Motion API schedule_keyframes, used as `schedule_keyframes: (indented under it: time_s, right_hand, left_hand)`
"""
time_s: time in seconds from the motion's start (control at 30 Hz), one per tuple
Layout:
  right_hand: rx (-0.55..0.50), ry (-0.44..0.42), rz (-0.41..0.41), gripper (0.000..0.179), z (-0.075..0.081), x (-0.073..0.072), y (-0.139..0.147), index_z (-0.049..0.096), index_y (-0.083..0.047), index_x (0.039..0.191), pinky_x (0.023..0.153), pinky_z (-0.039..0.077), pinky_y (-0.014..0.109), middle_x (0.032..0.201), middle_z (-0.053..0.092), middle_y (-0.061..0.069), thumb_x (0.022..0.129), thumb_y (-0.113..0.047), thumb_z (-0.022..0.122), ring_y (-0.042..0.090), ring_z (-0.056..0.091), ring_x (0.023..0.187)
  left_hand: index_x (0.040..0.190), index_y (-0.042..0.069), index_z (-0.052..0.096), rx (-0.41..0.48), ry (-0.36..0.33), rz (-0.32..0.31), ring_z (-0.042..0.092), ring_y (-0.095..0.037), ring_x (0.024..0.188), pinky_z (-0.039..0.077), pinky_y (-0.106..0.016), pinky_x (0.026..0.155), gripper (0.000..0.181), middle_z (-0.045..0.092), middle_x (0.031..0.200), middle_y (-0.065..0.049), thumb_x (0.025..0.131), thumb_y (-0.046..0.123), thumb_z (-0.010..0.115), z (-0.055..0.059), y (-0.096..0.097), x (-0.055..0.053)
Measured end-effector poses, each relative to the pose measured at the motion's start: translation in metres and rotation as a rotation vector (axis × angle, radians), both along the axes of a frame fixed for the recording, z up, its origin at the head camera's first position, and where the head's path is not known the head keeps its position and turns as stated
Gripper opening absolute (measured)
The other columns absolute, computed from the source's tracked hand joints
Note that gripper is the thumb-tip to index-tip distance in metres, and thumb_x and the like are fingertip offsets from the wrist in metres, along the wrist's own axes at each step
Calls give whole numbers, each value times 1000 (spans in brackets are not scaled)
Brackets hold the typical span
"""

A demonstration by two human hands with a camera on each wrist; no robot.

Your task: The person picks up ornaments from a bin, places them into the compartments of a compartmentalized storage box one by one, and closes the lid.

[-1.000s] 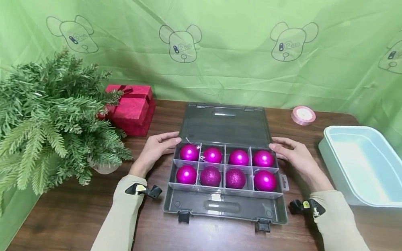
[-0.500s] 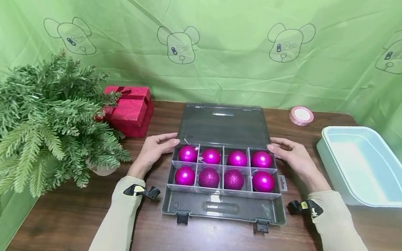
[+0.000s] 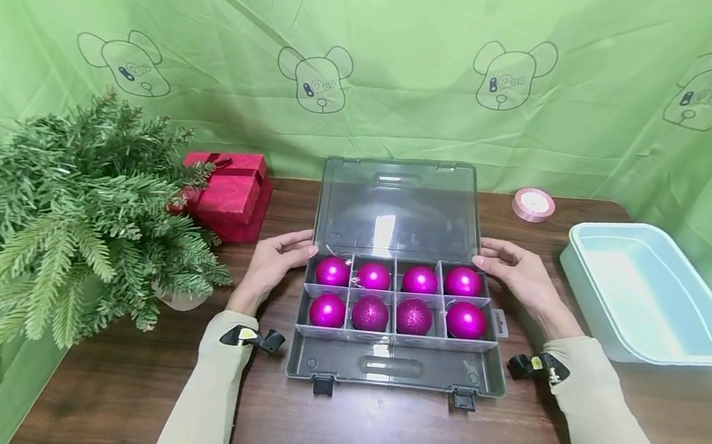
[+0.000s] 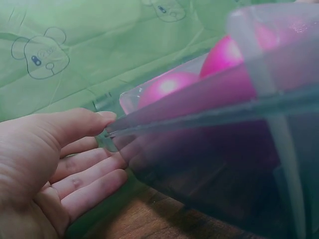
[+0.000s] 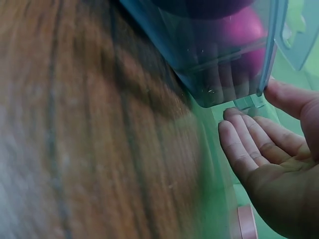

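A grey see-through plastic organizer box (image 3: 342, 367) stands on the table with its hinged lid (image 3: 350, 211) tilted up at the back. Several magenta baubles (image 3: 327, 310), some glossy and some glittery, fill its small compartments. My left hand (image 3: 269, 267) is at the back left corner. In the left wrist view its thumb (image 4: 87, 124) touches the rim and the other fingers reach behind, fairly straight. At the back right corner, my right hand (image 3: 521, 277) mirrors this; its thumb (image 5: 286, 97) meets the rim in the right wrist view, with extended fingers (image 5: 244, 149) beside the lid's hinge side.
An artificial fir tree (image 3: 94, 204) leans over the table's left side, by a red gift box (image 3: 224, 191). A pink ribbon roll (image 3: 533, 205) lies at the back right. To the right stands a pale blue tub (image 3: 593, 302). Green cloth (image 3: 402, 12) hangs behind.
The lid lay flat behind the box in both earlier frames; its far edge has now risen off the table. Both hands have stayed at the back corners.
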State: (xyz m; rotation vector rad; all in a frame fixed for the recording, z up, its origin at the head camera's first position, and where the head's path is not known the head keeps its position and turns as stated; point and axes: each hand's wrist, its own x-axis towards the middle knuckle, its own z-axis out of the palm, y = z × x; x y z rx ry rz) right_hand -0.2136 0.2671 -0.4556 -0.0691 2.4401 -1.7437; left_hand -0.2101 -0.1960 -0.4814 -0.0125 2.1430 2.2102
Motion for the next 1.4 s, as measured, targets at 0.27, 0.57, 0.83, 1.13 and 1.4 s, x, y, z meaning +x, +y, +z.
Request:
schedule_keyframes:
  time_s: [0.27,0.57,0.83,1.13,1.4]
  right_hand:
    - [-15,48,-11,61,1,1,-1,55,3,150,86,56,13,135,66,27,100,-22,79,-2,69,100]
    - [8,103,-33,59,-2,0,0,58,2,149,84,56,13,128,70,18,98,-19,80,-2,68,100]
    - [-61,120,-50,57,-3,1,-2,58,5,144,85,58,15,117,73,2,96,-11,82,3,69,99]
    - [-39,165,-77,51,-2,2,-3,60,6,135,84,56,14,111,72,0,93,-9,85,6,68,97]
    - [-34,223,-93,45,1,4,-6,63,7,126,82,57,15,105,72,0,90,-7,87,8,69,92]
  left_hand:
    - [136,-1,70,-74,53,18,76,-11,101,60,-25,92,47,73,123,-27,92,8,84,4,1,2]
    - [135,0,71,-94,80,42,76,-11,99,58,-22,92,47,73,123,-26,91,8,86,3,2,1]
    - [130,-3,73,-88,118,61,76,-13,98,60,-24,89,44,74,120,-25,89,4,87,4,2,1]
    - [130,-9,70,-68,111,79,74,-11,94,60,-22,86,44,73,120,-29,88,-3,84,6,4,1]
    - [125,-15,68,-81,122,82,74,-15,93,60,-21,84,40,73,115,-31,88,-9,82,24,9,8]
